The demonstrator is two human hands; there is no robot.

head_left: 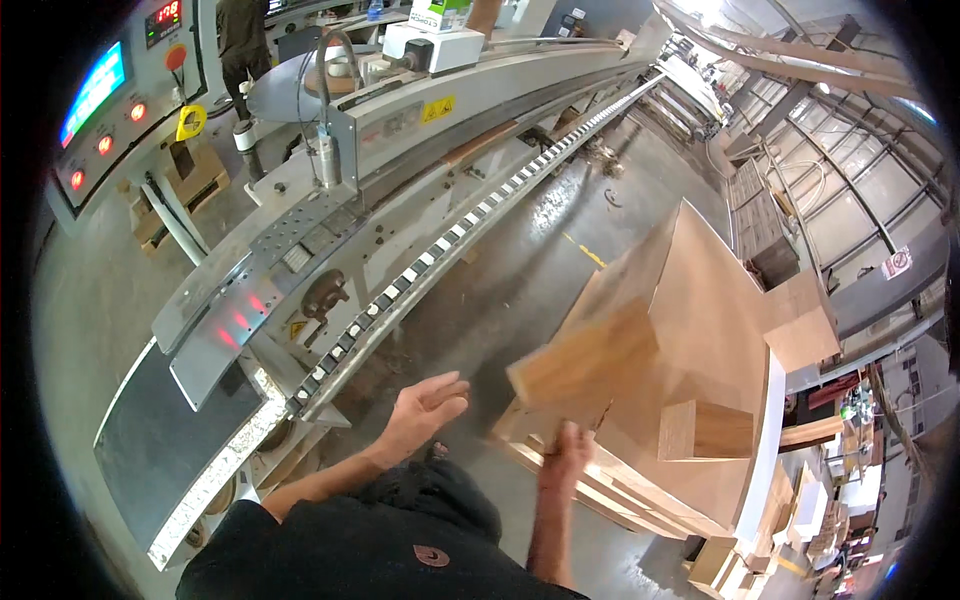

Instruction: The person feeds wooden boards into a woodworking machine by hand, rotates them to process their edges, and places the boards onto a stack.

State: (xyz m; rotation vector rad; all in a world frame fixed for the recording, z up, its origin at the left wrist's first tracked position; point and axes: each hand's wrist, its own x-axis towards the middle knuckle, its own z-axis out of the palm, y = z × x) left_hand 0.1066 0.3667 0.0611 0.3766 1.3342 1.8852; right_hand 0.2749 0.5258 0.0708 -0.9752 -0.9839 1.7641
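Note:
My left hand (425,410) is held out over the floor beside the machine's front rail. Its fingers are stretched out and nothing is in it. My right hand (567,452) is closed at the near lower edge of a wood-grain board (585,360). The board is tilted and smeared by motion, above a stack topped by a large light-brown panel (690,330). My right fingertips are partly hidden. Farther right on that panel sits a small stack of wood-grain pieces (708,430).
A long edge-banding machine (390,135) runs away on the left, with a black-and-white roller track (430,255) along its side. At upper left hangs a control panel (125,110) with lit buttons. A dark infeed table (180,440) is at lower left. Cartons (800,320) stand beyond the panel.

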